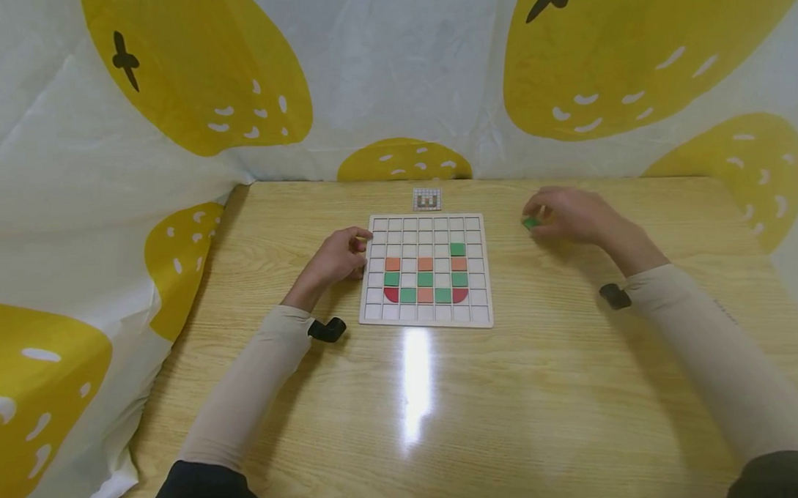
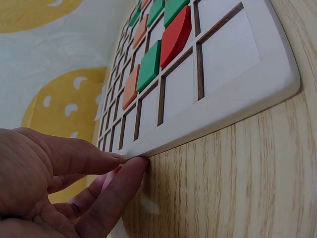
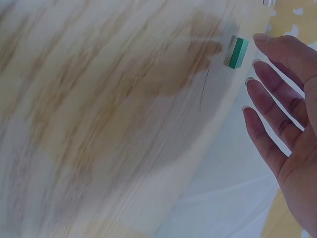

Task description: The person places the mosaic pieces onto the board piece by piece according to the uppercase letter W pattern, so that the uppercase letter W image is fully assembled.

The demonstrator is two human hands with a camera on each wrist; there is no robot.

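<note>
A white grid board (image 1: 368,320) lies flat on the table, with green, orange and red tiles set in its squares. At its left edge, the left hand (image 1: 338,255) pinches the rim between thumb and fingertip; the left wrist view shows this contact close up. Two red tiles (image 1: 460,295) have a rounded corner. Beyond the board's right side, the right hand (image 1: 569,214) reaches over a single green tile (image 3: 238,53) on the table. In the right wrist view, the thumb and fingers are spread, with the tip of one digit (image 3: 261,37) close beside that tile.
A small card (image 1: 426,199) printed with a grid pattern lies just behind the board. The wooden table (image 1: 509,392) runs back to a white cloth (image 1: 392,66) with yellow fruit shapes, which also hangs along the left side. A black wrist device (image 1: 327,330) sits on each forearm.
</note>
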